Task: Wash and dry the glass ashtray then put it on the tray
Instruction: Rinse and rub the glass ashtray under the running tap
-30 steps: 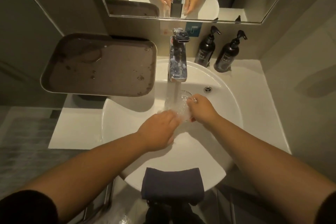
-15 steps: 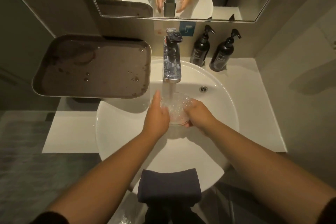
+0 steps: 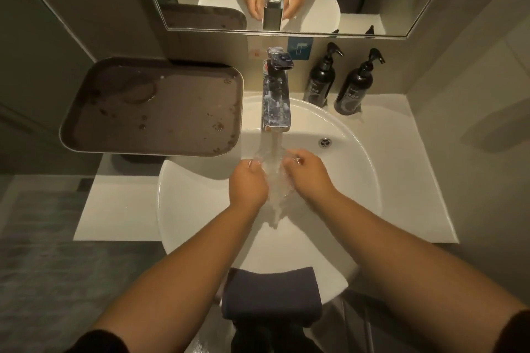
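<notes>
While under water, 2 hands around ashtray

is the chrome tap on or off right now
On: a stream of water falls from the chrome tap onto the clear glass ashtray held between both hands.

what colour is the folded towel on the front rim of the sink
Dark navy, almost charcoal, and plain with no pattern: the towel shows best in the head view.
</notes>
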### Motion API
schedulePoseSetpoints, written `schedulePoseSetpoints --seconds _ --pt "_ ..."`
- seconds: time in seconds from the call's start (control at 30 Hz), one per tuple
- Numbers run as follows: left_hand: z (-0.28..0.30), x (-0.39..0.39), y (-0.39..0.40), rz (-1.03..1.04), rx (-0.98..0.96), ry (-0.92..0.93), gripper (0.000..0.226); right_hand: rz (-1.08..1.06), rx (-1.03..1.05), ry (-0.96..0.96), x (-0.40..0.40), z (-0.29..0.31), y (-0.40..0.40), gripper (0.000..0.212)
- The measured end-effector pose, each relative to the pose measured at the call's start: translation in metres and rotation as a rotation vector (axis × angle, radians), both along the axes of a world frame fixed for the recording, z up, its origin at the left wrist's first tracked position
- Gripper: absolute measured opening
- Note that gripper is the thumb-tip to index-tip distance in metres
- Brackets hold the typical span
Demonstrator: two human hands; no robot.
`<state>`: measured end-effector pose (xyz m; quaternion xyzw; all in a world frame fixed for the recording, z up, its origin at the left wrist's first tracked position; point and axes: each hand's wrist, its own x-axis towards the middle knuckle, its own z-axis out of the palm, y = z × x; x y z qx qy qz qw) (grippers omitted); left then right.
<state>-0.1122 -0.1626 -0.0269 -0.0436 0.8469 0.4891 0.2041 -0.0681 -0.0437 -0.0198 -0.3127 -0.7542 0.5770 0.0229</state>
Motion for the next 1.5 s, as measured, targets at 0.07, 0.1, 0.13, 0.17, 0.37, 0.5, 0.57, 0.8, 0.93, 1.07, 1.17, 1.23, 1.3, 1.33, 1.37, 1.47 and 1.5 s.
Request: schedulePoseSetpoints --seconds 0.07,0.1,0.13,0.17,0.37,0.5,0.57,0.8,0.93,1.07,1.17,1.23,1.3,1.33,1.37,1.47,1.5 --pt "-0.001 0.006 -0.002 0.063 0.199 -0.082 0.021 -0.09 0.027 0.01 0.001 -0.005 -0.008 0.021" --pt "0.001 0.006 -0.007 -0.022 0.263 -0.101 0.028 -0.03 0.049 0.004 0.001 -0.008 -0.006 0.025" --pt "0.001 0.001 -0.013 -0.161 0.261 -0.084 0.031 0.075 0.059 -0.007 0.002 -0.006 -0.001 0.028" --pt "0.002 -0.005 -0.018 -0.315 0.19 -0.054 0.03 0.206 0.047 -0.03 0.002 -0.003 0.005 0.028" --pt "0.005 -0.02 -0.013 -0.357 -0.306 0.181 0.042 0.256 0.046 -0.024 -0.01 0.009 0.014 0.017" --pt "-0.007 -0.014 -0.005 -0.054 0.121 -0.063 0.029 -0.13 -0.109 -0.045 -0.009 -0.006 -0.007 0.024" --pt "-0.002 -0.008 -0.009 -0.137 0.238 -0.108 0.033 -0.089 -0.147 -0.101 -0.006 -0.002 -0.006 0.024" --pt "-0.001 -0.036 -0.022 -0.547 -0.327 -0.061 0.045 0.344 -0.141 -0.267 -0.003 0.008 0.005 0.019" --pt "-0.005 -0.022 -0.012 -0.235 -0.095 0.106 0.027 -0.009 -0.113 -0.091 -0.006 -0.009 -0.006 0.018" --pt "-0.012 -0.01 -0.006 -0.16 0.114 -0.007 0.032 -0.158 -0.077 -0.095 -0.004 -0.023 -0.012 0.024" --pt "-0.009 -0.031 -0.014 -0.326 -0.076 -0.034 0.037 0.02 -0.041 -0.074 -0.002 -0.015 0.001 0.021" --pt "-0.003 -0.039 -0.017 -0.551 -0.285 -0.025 0.042 0.216 -0.014 -0.101 -0.002 -0.009 0.012 0.022" --pt "0.003 -0.041 -0.016 -0.672 -0.428 0.089 0.038 0.351 0.063 -0.115 -0.005 -0.003 0.02 0.021" --pt "0.001 -0.041 -0.015 -0.661 -0.442 0.164 0.035 0.359 0.103 -0.097 -0.007 -0.001 0.021 0.02" --pt "0.0 -0.037 -0.014 -0.606 -0.415 0.233 0.031 0.33 0.136 -0.071 -0.008 -0.002 0.022 0.019" --pt "-0.008 -0.02 -0.006 -0.315 -0.188 0.221 0.029 0.019 0.06 -0.029 -0.013 -0.013 0.013 0.023" --pt "-0.009 -0.016 -0.003 -0.26 -0.1 0.144 0.032 -0.075 0.008 -0.038 -0.014 -0.017 0.01 0.023"
